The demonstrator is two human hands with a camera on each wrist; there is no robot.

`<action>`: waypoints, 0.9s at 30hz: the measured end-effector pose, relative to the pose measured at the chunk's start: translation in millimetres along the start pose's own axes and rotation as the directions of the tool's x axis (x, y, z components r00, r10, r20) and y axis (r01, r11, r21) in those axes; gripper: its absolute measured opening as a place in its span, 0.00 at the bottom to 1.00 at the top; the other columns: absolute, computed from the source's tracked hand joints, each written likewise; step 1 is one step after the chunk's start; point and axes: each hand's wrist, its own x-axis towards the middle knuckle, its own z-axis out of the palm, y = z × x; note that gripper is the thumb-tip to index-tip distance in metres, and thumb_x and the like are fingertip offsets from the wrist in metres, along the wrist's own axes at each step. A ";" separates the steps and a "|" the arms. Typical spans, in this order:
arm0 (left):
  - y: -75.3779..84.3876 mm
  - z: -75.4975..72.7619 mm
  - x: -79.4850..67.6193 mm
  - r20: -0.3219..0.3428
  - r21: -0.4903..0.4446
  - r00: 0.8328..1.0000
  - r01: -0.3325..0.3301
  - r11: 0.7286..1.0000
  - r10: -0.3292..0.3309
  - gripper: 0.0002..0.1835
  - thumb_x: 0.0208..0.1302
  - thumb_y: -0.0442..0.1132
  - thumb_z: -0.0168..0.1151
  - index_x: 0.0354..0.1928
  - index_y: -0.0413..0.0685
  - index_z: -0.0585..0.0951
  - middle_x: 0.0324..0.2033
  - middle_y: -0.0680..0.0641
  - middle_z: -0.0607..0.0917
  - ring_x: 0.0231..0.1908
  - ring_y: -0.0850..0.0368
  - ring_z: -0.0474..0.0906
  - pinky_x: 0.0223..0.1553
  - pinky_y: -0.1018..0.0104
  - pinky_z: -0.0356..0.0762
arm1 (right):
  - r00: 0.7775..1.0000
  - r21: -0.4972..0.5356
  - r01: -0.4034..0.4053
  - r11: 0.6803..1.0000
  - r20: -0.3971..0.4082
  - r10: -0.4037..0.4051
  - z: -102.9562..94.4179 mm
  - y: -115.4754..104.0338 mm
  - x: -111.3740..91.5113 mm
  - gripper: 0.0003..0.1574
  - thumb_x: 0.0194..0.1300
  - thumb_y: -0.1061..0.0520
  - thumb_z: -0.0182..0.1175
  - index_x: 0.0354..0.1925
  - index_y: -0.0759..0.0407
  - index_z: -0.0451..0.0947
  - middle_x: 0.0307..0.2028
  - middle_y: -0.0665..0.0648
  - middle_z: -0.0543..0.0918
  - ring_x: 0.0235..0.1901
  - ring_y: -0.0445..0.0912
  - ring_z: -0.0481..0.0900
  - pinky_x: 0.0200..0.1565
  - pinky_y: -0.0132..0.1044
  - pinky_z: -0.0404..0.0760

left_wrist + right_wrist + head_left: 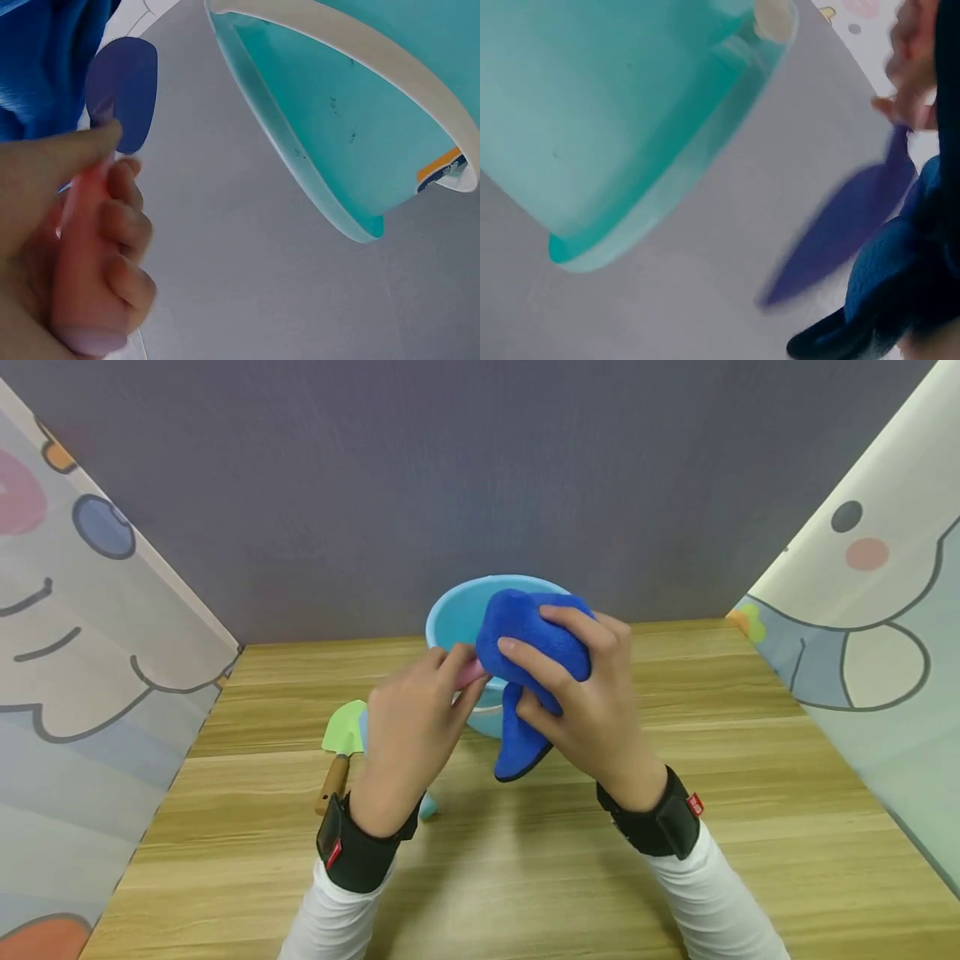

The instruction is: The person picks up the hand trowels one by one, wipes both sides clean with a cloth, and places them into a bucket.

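Observation:
My left hand [408, 718] grips a small toy shovel by its pink handle [84, 270], fingers wrapped round it. The shovel's purple blade [135, 97] shows in both wrist views; in the head view the cloth hides it. A bunched blue cloth [525, 631] with a dark edge is held in my right hand [592, 693], with one corner hanging down. Cloth and shovel are close together over the front of a light-blue bucket [450, 610]. In the right wrist view the blade is blurred and lies beside the cloth.
A green trowel [343, 733] with a wooden handle lies on the wooden table [750, 760], left of the bucket. Beside it, a light-blue item [427, 807] is mostly hidden by my left arm. A grey wall [480, 468] stands behind, with patterned panels at both sides.

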 end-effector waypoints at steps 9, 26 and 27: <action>2.0 -3.0 1.6 -0.080 0.061 0.993 -0.084 0.995 0.088 0.17 0.66 0.50 0.59 0.36 0.43 0.84 0.20 0.47 0.83 0.14 0.55 0.69 0.12 0.63 0.68 | 1.000 -0.030 0.001 1.000 -0.019 -0.001 5.3 0.3 0.5 0.27 0.51 0.62 0.60 0.52 0.52 0.74 0.54 0.71 0.68 0.50 0.69 0.67 0.47 0.65 0.70; 2.3 -4.1 1.4 -0.149 0.070 0.981 -0.117 0.991 0.127 0.16 0.67 0.49 0.58 0.36 0.43 0.85 0.23 0.46 0.86 0.17 0.55 0.75 0.12 0.63 0.67 | 0.999 -0.037 0.001 0.999 -0.038 -0.002 2.8 -1.7 2.2 0.26 0.51 0.62 0.61 0.51 0.51 0.76 0.53 0.71 0.69 0.51 0.68 0.66 0.47 0.67 0.70; 2.4 -4.0 1.5 -0.150 0.070 0.980 -0.118 0.991 0.128 0.16 0.67 0.49 0.58 0.36 0.43 0.85 0.23 0.46 0.87 0.17 0.55 0.76 0.13 0.63 0.67 | 0.999 -0.036 -0.001 0.999 -0.039 0.000 2.9 -1.5 2.3 0.26 0.51 0.62 0.61 0.51 0.52 0.76 0.53 0.71 0.69 0.51 0.68 0.66 0.47 0.67 0.70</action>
